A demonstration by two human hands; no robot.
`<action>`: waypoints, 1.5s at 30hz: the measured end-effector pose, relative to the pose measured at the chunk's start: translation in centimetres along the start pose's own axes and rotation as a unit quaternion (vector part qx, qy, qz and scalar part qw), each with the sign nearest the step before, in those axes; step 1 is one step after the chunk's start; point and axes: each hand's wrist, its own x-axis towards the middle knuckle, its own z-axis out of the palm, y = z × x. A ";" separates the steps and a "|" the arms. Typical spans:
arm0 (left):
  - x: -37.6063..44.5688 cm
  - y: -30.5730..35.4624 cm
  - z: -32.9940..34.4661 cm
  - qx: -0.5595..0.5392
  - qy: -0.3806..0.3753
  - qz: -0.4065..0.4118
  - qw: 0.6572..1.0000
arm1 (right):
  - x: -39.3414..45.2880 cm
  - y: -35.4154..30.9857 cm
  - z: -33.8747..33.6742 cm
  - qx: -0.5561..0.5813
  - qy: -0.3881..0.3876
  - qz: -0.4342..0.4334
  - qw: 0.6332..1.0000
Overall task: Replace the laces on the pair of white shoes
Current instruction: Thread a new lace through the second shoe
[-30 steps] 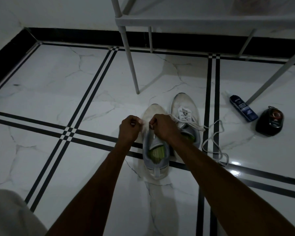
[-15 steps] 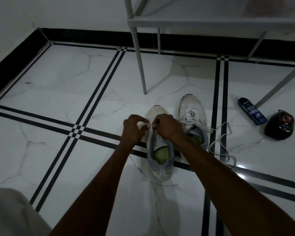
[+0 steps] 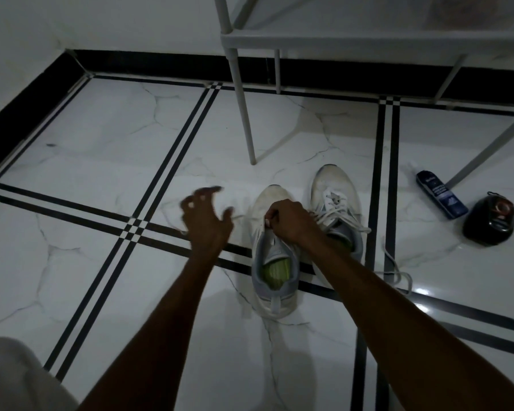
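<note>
Two white shoes with grey collars and green insoles stand side by side on the marble floor. On the left shoe (image 3: 275,295) no lacing shows; my right hand (image 3: 290,222) pinches its upper near the tongue. My left hand (image 3: 205,218) is off to the left of that shoe, blurred, with fingers spread and nothing clearly held. A thin white lace strand (image 3: 238,216) runs from the shoe toward that hand. The right shoe (image 3: 333,185) is still laced, and its loose white lace (image 3: 398,277) trails over the floor to the right.
A white rack leg (image 3: 245,114) stands just beyond the shoes, under a low shelf (image 3: 368,40). A blue bottle (image 3: 441,194) and a black round object (image 3: 490,221) lie to the right. Black skirting (image 3: 27,105) lines the walls. Pale cloth (image 3: 12,378) sits at bottom left.
My left hand has let go at the left shoe's top and swung out to the left with its fingers spread. My right hand stays on the shoe.
</note>
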 end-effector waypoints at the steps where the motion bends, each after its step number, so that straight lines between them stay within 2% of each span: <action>1: -0.3 0.6 1.0 -0.019 -0.052 0.035 0.998 | 0.1 -0.1 0.0 -0.001 -0.003 -0.002 1.000; 3: -1.1 2.0 2.0 -0.067 -0.103 0.055 0.991 | 0.1 -0.3 0.1 -0.001 -0.013 -0.007 1.000; 5: -1.5 2.7 2.1 -0.125 -0.098 0.044 0.986 | -0.1 -0.3 0.1 0.002 -0.011 -0.015 1.000; 8: -1.3 2.4 1.3 -0.129 -0.097 -0.017 0.987 | -0.3 0.3 0.4 0.034 -0.008 -0.020 0.999; 10: -1.0 1.6 0.1 -0.131 -0.064 -0.082 0.986 | -0.3 0.8 0.6 0.045 -0.009 -0.016 0.999; 12: -0.7 0.2 -1.3 -0.123 0.005 -0.158 0.980 | -0.3 1.1 0.7 0.044 -0.011 -0.014 0.999; 14: -0.7 -1.5 -2.1 -0.095 0.075 -0.190 0.974 | -0.2 1.1 0.6 0.037 -0.018 -0.020 0.999; 16: -0.9 -1.9 -2.0 -0.065 0.099 -0.165 0.979 | -0.1 1.0 0.5 0.028 -0.022 -0.030 0.999; 17: -1.2 -1.5 -1.7 -0.056 0.090 -0.126 0.986 | -0.1 0.8 0.5 0.025 -0.024 -0.034 0.999; 20: -1.7 0.7 0.4 -0.086 -0.024 0.001 0.996 | -0.1 0.3 0.3 0.033 -0.021 -0.043 0.998; 22: -1.9 1.7 1.5 -0.110 -0.092 0.017 0.990 | -0.2 0.1 0.2 0.039 -0.017 -0.046 0.998; 24: -2.1 2.3 1.9 -0.158 -0.120 -0.025 0.980 | -0.5 0.0 0.1 0.043 -0.019 -0.047 0.998; 26: -2.0 2.4 1.9 -0.187 -0.109 -0.087 0.972 | -0.6 0.3 0.1 0.054 -0.024 -0.045 0.997; 28: -1.8 2.2 1.3 -0.278 -0.070 -0.194 0.938 | -0.7 0.6 0.0 0.063 -0.027 -0.041 0.997; 30: -1.4 1.6 0.7 -0.329 0.003 -0.274 0.904 | -0.7 0.5 -0.1 0.061 -0.031 -0.041 0.997; 32: -1.2 1.0 0.5 -0.278 0.035 -0.265 0.923 | -0.6 0.5 -0.1 0.056 -0.036 -0.039 0.997; 33: -1.4 1.0 0.4 -0.247 0.024 -0.231 0.941 | -0.6 0.4 -0.2 0.053 -0.038 -0.036 0.997; 36: -1.8 0.9 1.4 -0.147 -0.061 -0.073 0.984 | -0.4 0.1 -0.1 0.054 -0.039 -0.034 0.997; 38: -1.8 0.8 2.3 -0.103 -0.087 -0.032 0.990 | -0.3 -0.1 0.0 0.055 -0.035 -0.033 0.997; 43: -1.9 1.5 2.1 -0.248 -0.117 -0.110 0.955 | -0.2 0.0 0.4 0.060 -0.026 -0.030 0.997; 45: -1.8 1.3 2.1 -0.276 -0.097 -0.121 0.949 | -0.2 0.1 0.6 0.061 -0.021 -0.034 0.997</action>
